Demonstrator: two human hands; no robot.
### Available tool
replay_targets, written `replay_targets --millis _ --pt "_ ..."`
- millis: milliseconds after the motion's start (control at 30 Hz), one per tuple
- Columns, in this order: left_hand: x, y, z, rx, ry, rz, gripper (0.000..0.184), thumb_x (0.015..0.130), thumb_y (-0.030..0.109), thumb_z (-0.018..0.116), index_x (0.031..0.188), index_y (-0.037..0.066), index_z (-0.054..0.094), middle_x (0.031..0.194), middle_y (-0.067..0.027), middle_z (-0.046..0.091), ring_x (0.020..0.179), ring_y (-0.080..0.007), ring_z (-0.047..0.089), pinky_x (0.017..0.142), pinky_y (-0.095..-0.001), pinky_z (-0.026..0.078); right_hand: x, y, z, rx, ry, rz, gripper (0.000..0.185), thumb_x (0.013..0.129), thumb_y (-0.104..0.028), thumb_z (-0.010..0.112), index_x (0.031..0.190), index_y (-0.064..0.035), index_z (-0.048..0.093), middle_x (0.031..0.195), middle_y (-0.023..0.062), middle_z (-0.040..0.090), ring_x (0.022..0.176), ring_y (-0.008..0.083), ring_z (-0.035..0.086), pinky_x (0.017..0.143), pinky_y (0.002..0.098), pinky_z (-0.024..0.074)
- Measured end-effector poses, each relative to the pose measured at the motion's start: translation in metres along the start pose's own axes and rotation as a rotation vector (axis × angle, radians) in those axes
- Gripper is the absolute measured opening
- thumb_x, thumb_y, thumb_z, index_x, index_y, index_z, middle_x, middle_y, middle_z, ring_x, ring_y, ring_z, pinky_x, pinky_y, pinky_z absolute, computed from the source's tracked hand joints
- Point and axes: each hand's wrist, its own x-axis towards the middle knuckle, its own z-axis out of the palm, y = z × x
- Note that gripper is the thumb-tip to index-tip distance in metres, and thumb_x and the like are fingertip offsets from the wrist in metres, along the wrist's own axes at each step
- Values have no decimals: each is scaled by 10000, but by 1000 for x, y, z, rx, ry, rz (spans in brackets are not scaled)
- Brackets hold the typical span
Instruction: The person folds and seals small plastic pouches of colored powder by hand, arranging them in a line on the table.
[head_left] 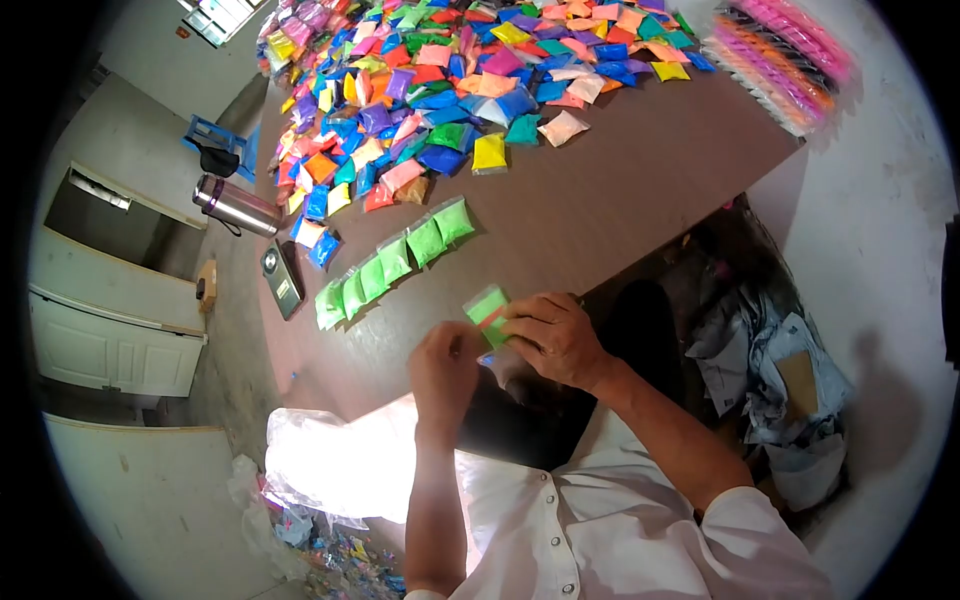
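Observation:
My right hand (560,338) pinches a small clear packet (488,308) of light green material with a red-orange strip across it. The packet is held up near the table's front edge, above my lap. Just left of it, my left hand (445,370) is closed with the fingers curled in; whether anything is between them is hidden. Beyond my hands, several similar light green packets (393,260) lie in a slanting row on the brown table (560,240), their edges touching or overlapping.
A large heap of multicoloured packets (440,90) covers the table's far part. At the left edge are a dark flat device (281,279) and a steel flask (240,206). Bundled bright strips (775,60) lie far right. White plastic (340,460) and discarded bags (790,390) flank me.

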Motion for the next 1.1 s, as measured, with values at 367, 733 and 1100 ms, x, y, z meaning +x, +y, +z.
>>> replay_targets --millis 367,733,1100 --pt "27 1 2 79 -42 77 65 902 109 731 865 56 728 827 -156 732 734 -355 722 666 -425 559 -2 4 2 9 3 -14 280 743 -51 852 994 -125 754 1110 5 717 1009 217 673 922 371 517" --pt "17 1 -1 12 8 9 40 898 85 728 867 60 727 824 -155 728 732 -350 724 661 -412 561 1 1 -1 4 -18 -12 300 721 -51 863 987 -127 746 1107 2 715 998 218 673 917 367 514" --pt "-7 0 -9 15 50 -13 65 920 68 746 908 7 732 775 -135 727 673 -233 705 661 -333 546 5 -5 -3 -18 -16 -21 155 801 -118 781 948 -87 743 1048 49 711 972 255 679 894 403 522"
